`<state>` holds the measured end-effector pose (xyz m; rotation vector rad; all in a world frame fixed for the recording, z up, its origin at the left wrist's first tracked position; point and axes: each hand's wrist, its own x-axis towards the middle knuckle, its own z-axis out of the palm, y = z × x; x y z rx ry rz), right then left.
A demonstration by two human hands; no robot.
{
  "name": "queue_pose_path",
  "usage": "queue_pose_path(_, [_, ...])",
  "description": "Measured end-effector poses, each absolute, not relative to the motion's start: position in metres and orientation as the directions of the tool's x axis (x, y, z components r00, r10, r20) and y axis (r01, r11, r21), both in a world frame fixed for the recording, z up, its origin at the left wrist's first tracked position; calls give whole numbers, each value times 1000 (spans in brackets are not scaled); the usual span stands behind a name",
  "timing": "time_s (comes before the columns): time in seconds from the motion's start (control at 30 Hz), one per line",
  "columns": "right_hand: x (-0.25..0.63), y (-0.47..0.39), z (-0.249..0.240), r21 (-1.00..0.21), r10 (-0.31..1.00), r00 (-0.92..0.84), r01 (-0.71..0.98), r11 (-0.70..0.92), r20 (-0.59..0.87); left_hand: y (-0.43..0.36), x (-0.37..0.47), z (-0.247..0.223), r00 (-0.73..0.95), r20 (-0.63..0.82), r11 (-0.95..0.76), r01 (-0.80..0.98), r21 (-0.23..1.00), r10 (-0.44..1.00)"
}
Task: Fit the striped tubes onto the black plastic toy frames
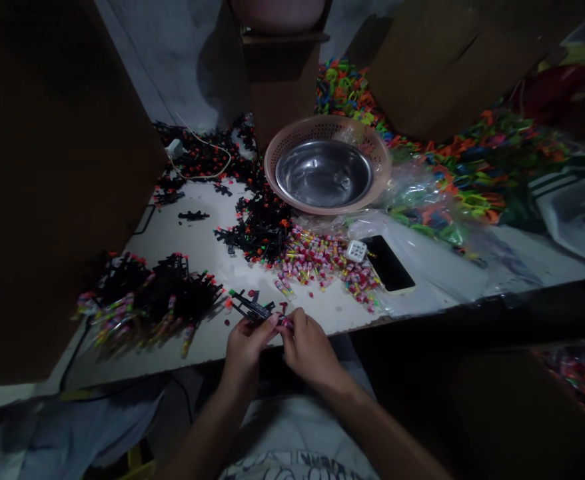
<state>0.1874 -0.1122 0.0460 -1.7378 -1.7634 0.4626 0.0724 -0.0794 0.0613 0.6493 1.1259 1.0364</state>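
Observation:
Close in front of me at the table's front edge, my left hand (pixel 246 343) grips a small black toy gun (pixel 252 307) with a green and orange tip. My right hand (pixel 308 341) pinches a small pink piece (pixel 286 323) against the gun's rear end; the fingers partly hide it. Beyond the hands lies a pile of small tubes (pixel 317 257) in pink, yellow and white. Left of my hands are bunches of black toy guns (pixel 182 290) with colourful tubes on their near ends. A heap of black toy guns (pixel 260 230) lies farther back.
A pink perforated basin (pixel 383 167) with a steel bowl (pixel 322 190) inside stands behind the piles. To the right are a phone (pixel 391 265), a white cube (pixel 357 251) and plastic bags (pixel 432 260). Bright plastic pieces (pixel 467 167) fill the back right. Large cardboard boxes (pixel 37 187) flank the table.

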Motion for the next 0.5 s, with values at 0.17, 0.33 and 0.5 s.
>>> queue_pose_path(0.17, [201,-79,47,-581,974,-66,793,183,217,-36,15,80,-66,-177,184,120,976,982])
queue_pose_path(0.33, [210,-55,33,-336,985,-60,935,111,159,12,-68,122,-204,199,108,905,411,958])
queue_pose_path(0.5, [209,-54,27,-242,981,-96,961,135,167,35,-80,141,-86,195,95,995,-41,977])
